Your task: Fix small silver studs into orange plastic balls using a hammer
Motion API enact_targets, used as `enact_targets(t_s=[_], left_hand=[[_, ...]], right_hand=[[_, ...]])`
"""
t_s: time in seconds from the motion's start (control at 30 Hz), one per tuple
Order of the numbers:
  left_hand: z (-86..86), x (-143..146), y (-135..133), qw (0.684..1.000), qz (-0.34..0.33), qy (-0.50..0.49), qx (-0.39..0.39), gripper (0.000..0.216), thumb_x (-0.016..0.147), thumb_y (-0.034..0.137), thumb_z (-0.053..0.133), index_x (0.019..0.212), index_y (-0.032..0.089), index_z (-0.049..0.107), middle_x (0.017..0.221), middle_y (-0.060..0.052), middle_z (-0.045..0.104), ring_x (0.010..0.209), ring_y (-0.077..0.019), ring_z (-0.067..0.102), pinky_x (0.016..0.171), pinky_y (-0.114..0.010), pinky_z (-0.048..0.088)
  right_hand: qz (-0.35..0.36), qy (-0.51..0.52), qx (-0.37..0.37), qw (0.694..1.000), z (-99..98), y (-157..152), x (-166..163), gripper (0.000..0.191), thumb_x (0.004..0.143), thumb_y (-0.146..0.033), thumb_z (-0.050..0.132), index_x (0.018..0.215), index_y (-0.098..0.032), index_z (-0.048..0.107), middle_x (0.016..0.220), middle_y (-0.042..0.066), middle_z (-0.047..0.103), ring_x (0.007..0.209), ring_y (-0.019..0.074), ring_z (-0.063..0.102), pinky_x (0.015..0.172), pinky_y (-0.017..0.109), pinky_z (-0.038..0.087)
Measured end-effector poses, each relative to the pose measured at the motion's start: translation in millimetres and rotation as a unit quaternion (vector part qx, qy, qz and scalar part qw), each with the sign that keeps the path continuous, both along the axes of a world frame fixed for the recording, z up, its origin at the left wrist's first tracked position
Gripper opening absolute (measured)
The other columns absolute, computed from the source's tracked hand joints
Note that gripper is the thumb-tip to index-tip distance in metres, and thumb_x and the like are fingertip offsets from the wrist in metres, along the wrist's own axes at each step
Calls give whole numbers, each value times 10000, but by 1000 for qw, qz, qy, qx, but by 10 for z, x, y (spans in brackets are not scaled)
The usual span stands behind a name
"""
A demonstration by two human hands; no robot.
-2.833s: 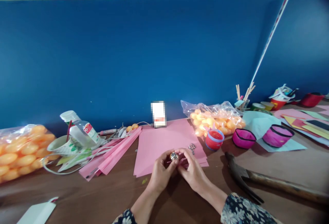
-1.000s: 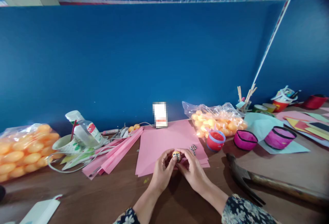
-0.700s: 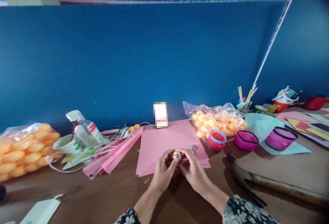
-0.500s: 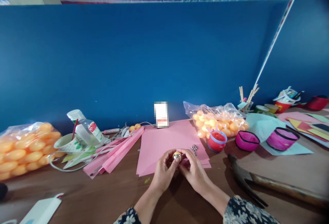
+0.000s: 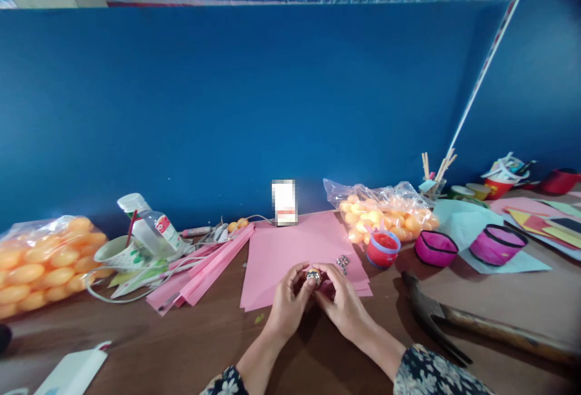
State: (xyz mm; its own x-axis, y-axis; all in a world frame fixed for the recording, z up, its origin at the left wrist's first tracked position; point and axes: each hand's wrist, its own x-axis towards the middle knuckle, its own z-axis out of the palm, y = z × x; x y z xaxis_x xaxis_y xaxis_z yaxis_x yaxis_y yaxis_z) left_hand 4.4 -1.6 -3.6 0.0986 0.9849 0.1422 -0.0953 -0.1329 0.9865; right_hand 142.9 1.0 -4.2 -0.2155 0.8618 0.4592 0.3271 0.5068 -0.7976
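Observation:
Between the fingertips of both hands is a small silver-and-yellow ball [image 5: 313,275], its shiny side toward me. My left hand [image 5: 290,295] is closed, with the thumb against the ball's near side. My right hand [image 5: 342,298] is closed on its other side, its fingers partly hiding it. Both hands are just above the near edge of several pink sheets [image 5: 290,250]. To the right of my right hand, a little cluster of shiny silver pieces [image 5: 342,263] lies on the pink paper.
A claw hammer [image 5: 499,325] lies at the right. Behind it stand pink fabric rings [image 5: 436,248] and a red tub [image 5: 384,250]. Bags of orange balls [image 5: 49,268] are at both sides. A plastic bottle [image 5: 154,228], a cup [image 5: 115,254] and pink strips [image 5: 213,274] are at the left.
The ball has turned slightly in my fingers; less yellow and more silver shows. Both hands stay in nearly the same place.

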Motion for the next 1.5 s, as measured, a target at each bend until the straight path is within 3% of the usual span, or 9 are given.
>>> enact_targets(t_s=[0.53, 1.03, 1.5], left_hand=[[123, 18, -38, 1000, 5, 24, 14, 343, 759, 329, 579, 1048, 150, 536, 1030, -90, 631, 980, -215, 577, 883, -337, 444], [126, 13, -39, 998, -1, 50, 45, 294, 789, 330, 544, 1014, 146, 585, 985, -88, 643, 933, -214, 585, 846, -326, 451], [156, 13, -50, 999, -6, 44, 22, 357, 744, 325, 595, 1054, 153, 552, 1013, -96, 640, 969, -226, 581, 861, -345, 457]], right_hand=[[-7, 4, 0, 1000, 0, 0, -3, 323, 786, -154, 503, 1102, -222, 496, 1049, 75, 559, 953, 206, 530, 791, 349, 482], [-19, -4, 8, 1000, -28, 10, -7, 364, 751, -136, 536, 1100, -232, 503, 1038, 64, 571, 967, 209, 535, 823, 355, 472], [-6, 6, -5, 1000, -23, 9, -10, 329, 795, -152, 494, 1116, -222, 488, 1045, 81, 556, 956, 210, 532, 794, 361, 486]])
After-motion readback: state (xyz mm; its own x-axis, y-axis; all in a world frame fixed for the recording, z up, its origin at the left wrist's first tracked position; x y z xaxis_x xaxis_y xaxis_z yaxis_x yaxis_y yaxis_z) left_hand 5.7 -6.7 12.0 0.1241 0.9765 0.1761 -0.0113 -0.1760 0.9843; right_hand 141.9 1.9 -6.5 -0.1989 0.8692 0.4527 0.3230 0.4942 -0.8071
